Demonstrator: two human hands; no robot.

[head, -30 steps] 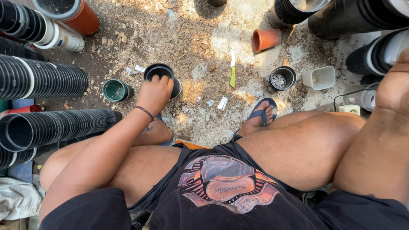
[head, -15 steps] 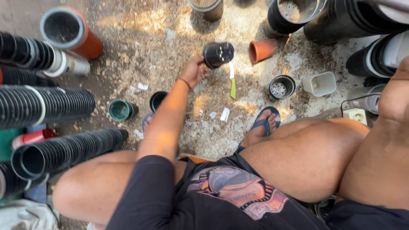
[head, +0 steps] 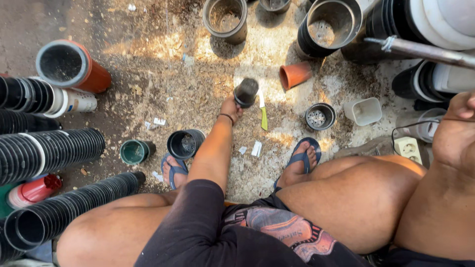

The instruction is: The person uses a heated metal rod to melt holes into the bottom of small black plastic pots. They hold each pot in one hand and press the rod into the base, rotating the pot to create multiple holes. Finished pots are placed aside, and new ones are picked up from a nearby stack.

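Observation:
My left hand (head: 229, 107) is stretched forward over the dirt, shut on a small black plastic pot (head: 246, 92) held tipped on its side just above the ground. A knife with a yellow-green handle (head: 263, 117) lies right beside that pot. Nearer my left foot, another black pot (head: 184, 144) stands upright, with a small green pot (head: 133, 151) to its left. My right forearm rests on my right knee, and my right hand (head: 462, 116) sits at the right edge; its fingers are not clear.
Long stacks of black pots (head: 49, 153) lie at the left beside an orange tube (head: 74, 66). A terracotta pot (head: 295, 75), a holed black pot (head: 319, 116) and a white square pot (head: 365, 111) lie ahead. Big pots (head: 329, 27) crowd the back right.
My left hand lifted a small black pot from the one by my left foot, carried it forward and tipped it over beside the knife. The view shifted slightly.

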